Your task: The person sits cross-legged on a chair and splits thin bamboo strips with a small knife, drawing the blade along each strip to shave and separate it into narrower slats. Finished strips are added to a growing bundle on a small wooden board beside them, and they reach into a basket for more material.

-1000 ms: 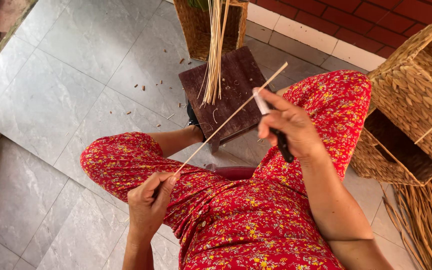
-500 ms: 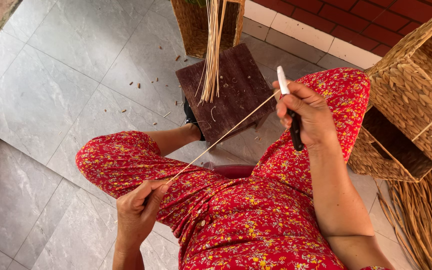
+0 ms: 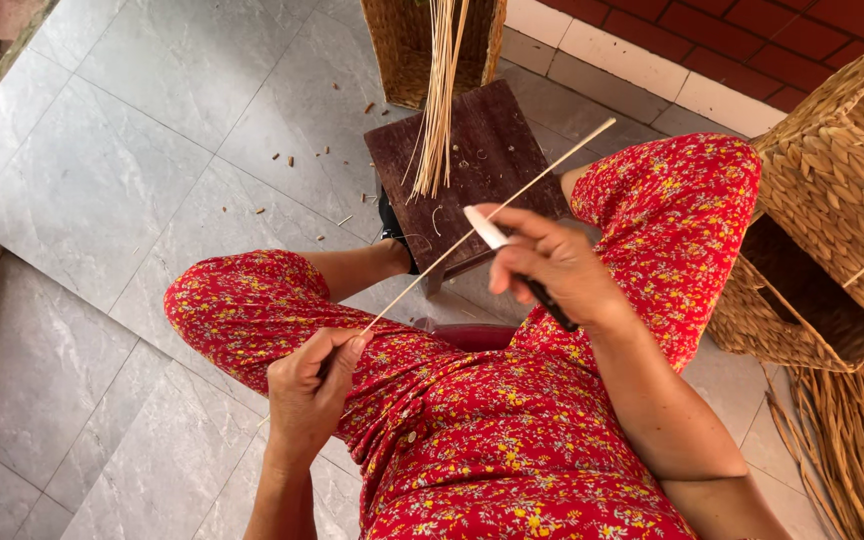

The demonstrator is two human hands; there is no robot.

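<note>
My left hand (image 3: 307,390) sits low over my left knee, its fingers (image 3: 337,350) pinched tight on the near end of a thin pale cane (image 3: 482,228). The cane runs up and to the right, slanting across the gap between my knees, and its far tip ends free above my right knee. My right hand (image 3: 552,265) is closed around a knife (image 3: 512,262): the dark handle sticks out below my palm and the pale blade pokes out past my thumb, lying against the cane about halfway along. Beyond my knees a dark wooden stool (image 3: 497,150) stands on the grey tiled floor (image 3: 152,130), with a bundle of canes (image 3: 440,90) hanging down over it. Woven baskets (image 3: 832,200) stand to my right.
</note>
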